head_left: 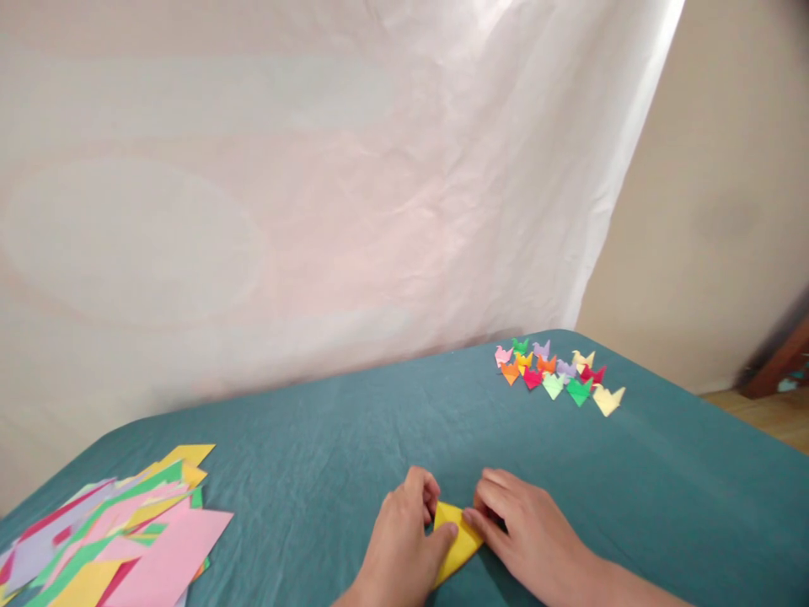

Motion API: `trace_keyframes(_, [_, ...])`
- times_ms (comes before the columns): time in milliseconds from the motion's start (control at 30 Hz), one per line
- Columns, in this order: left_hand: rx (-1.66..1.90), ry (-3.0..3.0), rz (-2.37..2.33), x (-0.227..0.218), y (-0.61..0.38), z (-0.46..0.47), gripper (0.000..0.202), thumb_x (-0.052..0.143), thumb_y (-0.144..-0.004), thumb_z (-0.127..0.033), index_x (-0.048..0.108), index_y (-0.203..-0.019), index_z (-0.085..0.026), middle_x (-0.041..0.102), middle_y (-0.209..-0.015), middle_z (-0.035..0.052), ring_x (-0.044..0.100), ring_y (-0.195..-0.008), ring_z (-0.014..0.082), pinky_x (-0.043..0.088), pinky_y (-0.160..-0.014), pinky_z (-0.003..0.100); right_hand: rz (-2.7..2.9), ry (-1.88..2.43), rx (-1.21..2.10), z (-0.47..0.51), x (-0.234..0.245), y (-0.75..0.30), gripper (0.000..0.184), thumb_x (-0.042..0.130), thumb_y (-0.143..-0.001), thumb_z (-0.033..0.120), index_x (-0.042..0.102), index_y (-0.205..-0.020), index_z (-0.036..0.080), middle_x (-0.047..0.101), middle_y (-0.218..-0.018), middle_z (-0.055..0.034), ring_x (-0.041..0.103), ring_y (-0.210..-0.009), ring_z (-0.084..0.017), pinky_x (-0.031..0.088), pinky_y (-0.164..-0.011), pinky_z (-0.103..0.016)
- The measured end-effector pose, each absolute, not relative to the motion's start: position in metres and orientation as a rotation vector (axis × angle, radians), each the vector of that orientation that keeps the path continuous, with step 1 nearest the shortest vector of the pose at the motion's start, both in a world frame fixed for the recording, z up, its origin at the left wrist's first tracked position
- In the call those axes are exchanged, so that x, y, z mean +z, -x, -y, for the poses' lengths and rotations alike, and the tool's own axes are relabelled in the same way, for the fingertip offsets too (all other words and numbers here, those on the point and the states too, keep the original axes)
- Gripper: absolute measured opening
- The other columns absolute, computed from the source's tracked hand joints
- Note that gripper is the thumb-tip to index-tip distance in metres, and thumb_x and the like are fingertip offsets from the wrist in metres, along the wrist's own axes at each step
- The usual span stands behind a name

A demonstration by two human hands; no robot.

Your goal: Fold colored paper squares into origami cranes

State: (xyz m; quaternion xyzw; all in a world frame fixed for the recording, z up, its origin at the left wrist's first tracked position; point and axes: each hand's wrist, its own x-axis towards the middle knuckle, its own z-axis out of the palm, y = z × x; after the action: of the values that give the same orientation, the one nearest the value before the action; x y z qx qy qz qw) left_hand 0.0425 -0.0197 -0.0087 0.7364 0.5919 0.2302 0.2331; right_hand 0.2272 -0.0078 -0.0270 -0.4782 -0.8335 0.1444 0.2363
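A folded piece of yellow origami paper [456,552] lies between my two hands near the front of the table. My left hand [408,539] grips its left side, thumb on top and the other fingers curled. From the other side, my right hand [527,527] pinches the paper's upper right edge with the thumb, its fingers bent. Part of the paper is hidden under my left thumb and hand.
Loose sheets of coloured paper [170,548] are heaped at the left. Several small folded paper birds [554,385] stand in rows at the back right of the green-covered table [329,447]. A pale cloth [379,211] hangs behind it.
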Motion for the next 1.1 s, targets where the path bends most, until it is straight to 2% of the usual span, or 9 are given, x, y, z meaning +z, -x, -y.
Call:
trace_keyframes(200, [0.669,-2.064,-1.577,-0.017,-0.041,0.023,0.048,0.05,-0.062,-0.01,0.042,-0.108,-0.018,0.057,-0.084,0.0007,0.055,-0.078,0.0161,0.044,-0.076,0.03,2.238,1.318,0.544,0.013,-0.02,-0.228,0.008,0.061,-0.08,0.015,0.055,-0.078,0.021,0.056,-0.081,0.0017,0.054,-0.076,-0.015,0.039,-0.067,-0.025])
trace_keyframes(333, [0.723,-2.014,-1.488,-0.02,-0.041,0.027,0.053,0.048,-0.062,-0.007,0.04,-0.113,-0.019,0.055,-0.085,-0.0003,0.055,-0.079,0.0146,0.045,-0.077,0.029,2.209,1.301,0.631,0.016,-0.02,-0.229,0.022,0.068,-0.072,0.013,0.058,-0.089,0.023,0.058,-0.09,0.0011,0.054,-0.084,-0.017,0.04,-0.073,-0.026])
trace_keyframes(467, [0.79,-1.915,-1.328,-0.016,-0.044,0.029,0.054,0.048,-0.064,-0.003,0.038,-0.115,-0.02,0.054,-0.086,-0.0001,0.054,-0.076,0.012,0.046,-0.07,0.024,2.162,1.312,0.714,0.014,-0.024,-0.227,0.013,0.067,-0.071,0.012,0.058,-0.075,0.02,0.059,-0.08,0.0021,0.054,-0.079,-0.016,0.039,-0.07,-0.025])
trace_keyframes(567, [0.885,-1.769,-1.214,-0.01,-0.044,0.027,0.052,0.055,-0.071,-0.011,0.037,-0.119,-0.021,0.055,-0.099,0.0042,0.056,-0.082,0.0132,0.047,-0.071,0.025,2.093,1.287,0.827,0.01,-0.019,-0.224,0.012,0.062,-0.077,0.013,0.054,-0.07,0.018,0.058,-0.07,0.0038,0.053,-0.068,-0.013,0.038,-0.063,-0.022])
trace_keyframes(667, [0.845,-1.524,-1.008,-0.004,-0.039,0.022,0.042,0.054,-0.082,-0.031,0.04,-0.12,-0.02,0.056,-0.104,0.008,0.06,-0.083,0.0159,0.049,-0.062,0.025,2.029,1.182,0.969,0.004,-0.005,-0.217,0.012,0.054,-0.085,0.017,0.053,-0.073,0.019,0.058,-0.068,0.0048,0.053,-0.066,-0.011,0.039,-0.061,-0.02])
trace_keyframes(767, [0.733,-1.318,-0.896,0.001,-0.031,0.016,0.037,0.048,-0.087,-0.044,0.048,-0.111,-0.017,0.058,-0.091,0.0062,0.06,-0.067,0.0132,0.043,-0.049,0.02,2.016,1.071,1.001,-0.003,0.005,-0.206,0.01,0.052,-0.087,0.021,0.053,-0.078,0.019,0.06,-0.072,0.0041,0.055,-0.068,-0.011,0.041,-0.063,-0.02])
trace_keyframes(867, [0.743,-1.221,-0.969,0.001,-0.024,0.012,0.034,0.05,-0.085,-0.047,0.052,-0.096,-0.015,0.054,-0.069,-0.0011,0.047,-0.046,0.0059,0.034,-0.043,0.017,2.018,1.015,0.93,-0.008,0.001,-0.195,0.007,0.049,-0.089,0.019,0.055,-0.086,0.02,0.059,-0.075,0.0027,0.057,-0.07,-0.012,0.043,-0.067,-0.021])
trace_keyframes(967, [0.752,-1.173,-1.002,-0.002,-0.02,0.01,0.033,0.052,-0.084,-0.047,0.053,-0.087,-0.015,0.044,-0.054,-0.0068,0.032,-0.041,0.0043,0.028,-0.043,0.017,1.999,0.995,0.789,-0.009,-0.012,-0.189,0.018,0.046,-0.09,0.018,0.057,-0.104,0.022,0.058,-0.093,-0.0022,0.058,-0.083,-0.014,0.044,-0.076,-0.024])
trace_keyframes(1100, [0.719,-1.115,-0.964,-0.008,-0.021,0.012,0.032,0.053,-0.083,-0.047,0.053,-0.08,-0.015,0.032,-0.048,-0.0099,0.024,-0.042,0.0049,0.022,-0.043,0.018,1.993,0.987,0.691,-0.007,-0.022,-0.191,0.031,0.045,-0.091,0.018,0.054,-0.12,0.025,0.055,-0.104,-0.0053,0.057,-0.09,-0.015,0.046,-0.08,-0.026])
